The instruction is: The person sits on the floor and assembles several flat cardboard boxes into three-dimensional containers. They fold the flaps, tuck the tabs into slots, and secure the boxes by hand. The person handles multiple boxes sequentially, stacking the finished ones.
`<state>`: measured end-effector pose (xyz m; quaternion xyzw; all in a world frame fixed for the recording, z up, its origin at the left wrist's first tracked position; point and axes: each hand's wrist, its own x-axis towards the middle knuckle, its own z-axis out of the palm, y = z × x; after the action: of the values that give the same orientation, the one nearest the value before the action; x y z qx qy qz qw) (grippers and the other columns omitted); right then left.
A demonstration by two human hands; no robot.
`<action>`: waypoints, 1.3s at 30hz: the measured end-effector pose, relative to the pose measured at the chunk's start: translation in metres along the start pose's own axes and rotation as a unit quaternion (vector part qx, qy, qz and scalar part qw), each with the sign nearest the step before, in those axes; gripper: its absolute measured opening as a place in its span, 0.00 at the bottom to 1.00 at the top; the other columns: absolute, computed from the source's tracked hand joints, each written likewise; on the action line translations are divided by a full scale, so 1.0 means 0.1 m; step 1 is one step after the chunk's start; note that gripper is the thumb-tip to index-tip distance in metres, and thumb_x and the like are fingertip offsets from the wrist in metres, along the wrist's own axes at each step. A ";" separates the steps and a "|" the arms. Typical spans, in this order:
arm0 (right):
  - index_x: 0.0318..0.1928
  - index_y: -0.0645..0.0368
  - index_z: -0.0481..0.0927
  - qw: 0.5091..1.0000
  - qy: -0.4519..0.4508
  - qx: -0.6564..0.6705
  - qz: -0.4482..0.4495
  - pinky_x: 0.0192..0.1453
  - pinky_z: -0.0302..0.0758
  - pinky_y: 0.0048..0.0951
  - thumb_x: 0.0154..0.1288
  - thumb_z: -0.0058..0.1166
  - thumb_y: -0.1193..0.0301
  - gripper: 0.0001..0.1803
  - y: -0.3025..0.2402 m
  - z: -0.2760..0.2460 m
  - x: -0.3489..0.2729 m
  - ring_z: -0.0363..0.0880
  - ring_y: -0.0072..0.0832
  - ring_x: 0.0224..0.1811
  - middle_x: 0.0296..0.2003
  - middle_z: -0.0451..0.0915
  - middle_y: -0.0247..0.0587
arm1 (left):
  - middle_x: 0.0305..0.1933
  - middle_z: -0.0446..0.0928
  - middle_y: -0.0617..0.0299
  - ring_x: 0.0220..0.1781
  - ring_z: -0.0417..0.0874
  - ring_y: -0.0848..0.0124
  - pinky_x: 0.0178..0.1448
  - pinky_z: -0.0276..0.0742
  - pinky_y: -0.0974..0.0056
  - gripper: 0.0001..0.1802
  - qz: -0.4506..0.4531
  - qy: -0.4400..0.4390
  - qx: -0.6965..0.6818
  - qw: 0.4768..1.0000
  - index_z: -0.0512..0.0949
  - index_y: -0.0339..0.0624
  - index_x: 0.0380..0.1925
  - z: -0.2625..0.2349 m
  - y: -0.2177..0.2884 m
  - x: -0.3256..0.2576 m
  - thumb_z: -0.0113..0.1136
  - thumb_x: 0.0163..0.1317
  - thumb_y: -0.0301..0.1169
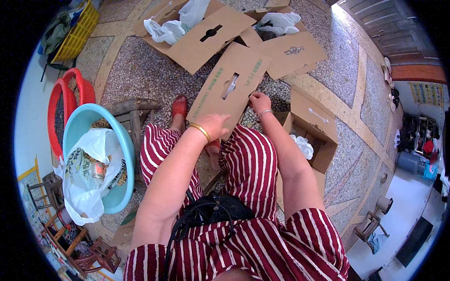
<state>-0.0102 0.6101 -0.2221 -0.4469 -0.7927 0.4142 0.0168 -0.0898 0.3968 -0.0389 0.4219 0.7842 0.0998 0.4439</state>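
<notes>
Left hand [212,125]: we press it flat on the carton flap [229,89].
Right hand [259,102]: we pinch the flap's edge.
Risk: we judge the flap may spring back, the hold being thin.

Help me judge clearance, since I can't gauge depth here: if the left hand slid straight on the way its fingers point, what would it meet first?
The left hand lies on the flattened cardboard box, fingers pointing up-right. Going on, it would probably meet the right hand gripping the box's edge, though depth is uncertain.
</notes>
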 end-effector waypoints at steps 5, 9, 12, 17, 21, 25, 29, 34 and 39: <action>0.31 0.68 0.78 1.000 -0.016 -0.003 0.006 0.21 0.75 0.27 0.54 0.54 0.68 0.12 0.00 0.01 0.01 0.81 0.29 0.20 0.21 0.79 0.43 | 0.58 0.69 0.50 0.59 0.69 0.55 0.62 0.65 0.57 0.29 0.005 0.016 0.001 1.000 0.63 0.46 0.60 0.01 -0.03 -0.03 0.54 0.58 0.40; 0.29 0.68 0.76 0.996 -0.027 0.061 0.062 0.19 0.76 0.27 0.55 0.53 0.69 0.11 0.03 0.04 0.00 0.82 0.30 0.19 0.20 0.79 0.44 | 0.58 0.69 0.49 0.59 0.70 0.55 0.62 0.65 0.57 0.29 0.006 0.022 -0.002 1.000 0.64 0.45 0.60 -0.01 -0.01 -0.04 0.54 0.58 0.40; 0.28 0.67 0.75 0.998 -0.002 0.033 0.045 0.19 0.77 0.28 0.55 0.53 0.69 0.11 -0.07 0.08 -0.05 0.81 0.31 0.19 0.20 0.79 0.43 | 0.57 0.69 0.49 0.58 0.70 0.55 0.62 0.65 0.57 0.29 0.004 0.031 -0.006 1.000 0.64 0.45 0.59 0.00 -0.06 -0.06 0.55 0.58 0.40; 0.28 0.67 0.75 0.999 0.003 0.012 0.038 0.26 0.76 0.31 0.53 0.53 0.66 0.14 0.06 0.09 0.01 0.81 0.36 0.22 0.21 0.79 0.47 | 0.57 0.70 0.48 0.58 0.70 0.54 0.62 0.65 0.57 0.28 0.011 0.037 -0.010 0.999 0.65 0.44 0.59 0.02 -0.06 -0.04 0.55 0.58 0.39; 0.28 0.68 0.74 0.999 0.006 0.031 0.024 0.19 0.77 0.28 0.55 0.53 0.67 0.13 0.11 0.08 0.04 0.81 0.32 0.18 0.20 0.78 0.44 | 0.57 0.69 0.48 0.58 0.70 0.54 0.62 0.65 0.57 0.28 0.012 0.032 -0.007 0.999 0.65 0.44 0.59 -0.01 -0.01 -0.03 0.54 0.58 0.39; 0.28 0.66 0.79 0.996 -0.060 0.022 0.061 0.44 0.75 0.39 0.48 0.52 0.59 0.20 -0.03 0.05 0.02 0.80 0.47 0.35 0.29 0.79 0.58 | 0.57 0.69 0.48 0.58 0.70 0.54 0.62 0.65 0.57 0.28 0.002 0.030 -0.012 0.999 0.65 0.44 0.59 -0.02 -0.05 -0.07 0.54 0.58 0.39; 0.28 0.69 0.80 0.997 -0.063 -0.033 0.037 0.44 0.75 0.39 0.48 0.51 0.58 0.21 0.00 -0.01 0.12 0.80 0.47 0.33 0.26 0.79 0.58 | 0.57 0.69 0.49 0.58 0.70 0.55 0.61 0.66 0.57 0.28 0.005 0.030 -0.007 1.000 0.65 0.44 0.59 -0.04 -0.01 -0.05 0.54 0.58 0.40; 0.25 0.71 0.79 0.987 -0.133 -0.075 0.046 0.44 0.76 0.37 0.50 0.49 0.60 0.21 -0.33 -0.14 -0.02 0.81 0.44 0.30 0.23 0.79 0.55 | 0.56 0.70 0.49 0.57 0.71 0.55 0.60 0.66 0.57 0.28 -0.015 0.037 -0.012 0.999 0.65 0.44 0.58 -0.08 -0.01 -0.12 0.55 0.58 0.39; 0.24 0.71 0.78 0.991 -0.119 -0.010 0.061 0.34 0.78 0.35 0.54 0.47 0.65 0.18 -0.23 -0.16 0.02 0.81 0.38 0.21 0.21 0.80 0.52 | 0.56 0.70 0.48 0.57 0.71 0.54 0.60 0.66 0.57 0.28 0.017 0.048 -0.027 0.998 0.66 0.44 0.58 0.02 -0.10 -0.04 0.55 0.58 0.39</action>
<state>-0.0210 0.6157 -0.1965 -0.4421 -0.7642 0.4573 -0.1075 -0.0930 0.3873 -0.0426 0.4175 0.7945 0.1486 0.4151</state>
